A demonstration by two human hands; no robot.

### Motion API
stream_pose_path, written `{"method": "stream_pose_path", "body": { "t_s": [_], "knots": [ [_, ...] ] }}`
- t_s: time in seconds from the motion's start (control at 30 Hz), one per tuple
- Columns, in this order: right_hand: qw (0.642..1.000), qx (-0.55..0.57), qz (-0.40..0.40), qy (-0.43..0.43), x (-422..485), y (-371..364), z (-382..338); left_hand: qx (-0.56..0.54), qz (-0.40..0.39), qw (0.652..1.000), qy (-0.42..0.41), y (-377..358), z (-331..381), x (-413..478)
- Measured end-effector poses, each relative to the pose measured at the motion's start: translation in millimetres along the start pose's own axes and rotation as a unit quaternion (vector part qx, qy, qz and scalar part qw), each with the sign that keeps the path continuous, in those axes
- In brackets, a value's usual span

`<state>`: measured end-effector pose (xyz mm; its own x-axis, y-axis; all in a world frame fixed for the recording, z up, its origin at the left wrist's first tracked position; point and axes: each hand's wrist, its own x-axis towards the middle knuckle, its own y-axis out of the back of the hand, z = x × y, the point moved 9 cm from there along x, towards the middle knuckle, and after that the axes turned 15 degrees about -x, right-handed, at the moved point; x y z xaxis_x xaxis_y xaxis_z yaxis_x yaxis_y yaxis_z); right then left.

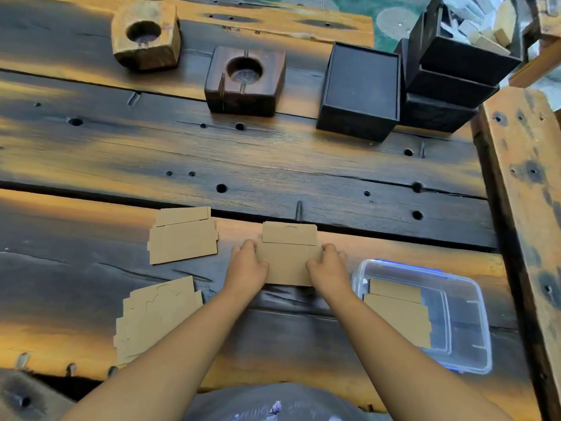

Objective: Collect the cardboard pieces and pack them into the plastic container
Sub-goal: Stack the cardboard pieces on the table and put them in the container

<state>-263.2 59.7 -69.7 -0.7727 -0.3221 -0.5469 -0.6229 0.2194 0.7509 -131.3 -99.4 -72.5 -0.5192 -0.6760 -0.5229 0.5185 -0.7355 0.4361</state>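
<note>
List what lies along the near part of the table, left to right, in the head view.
Loose cardboard stack → left hand → cardboard piece held between both hands → right hand → clear plastic container, cardboard already inside.

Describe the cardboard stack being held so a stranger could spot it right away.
Look at the near edge of the wooden table, left of the plastic container. The held cardboard stack lies between the left hand and right hand; the other two loose stacks are untouched.
</note>
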Motion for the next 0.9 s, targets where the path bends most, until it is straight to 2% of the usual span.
{"method": "stream_pose_path", "body": {
  "t_s": [0.27, 0.53, 0.67, 0.8, 0.9],
  "knots": [
    [0.998, -0.036, -0.041, -0.007, 34, -8, -2, 0.064, -0.011, 0.997, 0.04, -15, -2, 24],
    [0.998, -0.027, -0.054, -0.011, 46, -7, 7, 0.038, -0.004, 0.998, 0.056, -10, -10, 33],
    [0.997, 0.023, -0.063, -0.038, 46, -11, 11, -0.01, -0.01, 0.996, 0.088, -13, -13, 36],
    [0.973, 0.173, -0.091, -0.126, 42, -23, 17, -0.082, -0.01, 0.989, 0.123, -13, -16, 32],
    [0.974, 0.172, -0.096, -0.111, 38, -28, 2, -0.071, 0.004, 0.992, 0.102, 7, -18, 31]
  ]
}}
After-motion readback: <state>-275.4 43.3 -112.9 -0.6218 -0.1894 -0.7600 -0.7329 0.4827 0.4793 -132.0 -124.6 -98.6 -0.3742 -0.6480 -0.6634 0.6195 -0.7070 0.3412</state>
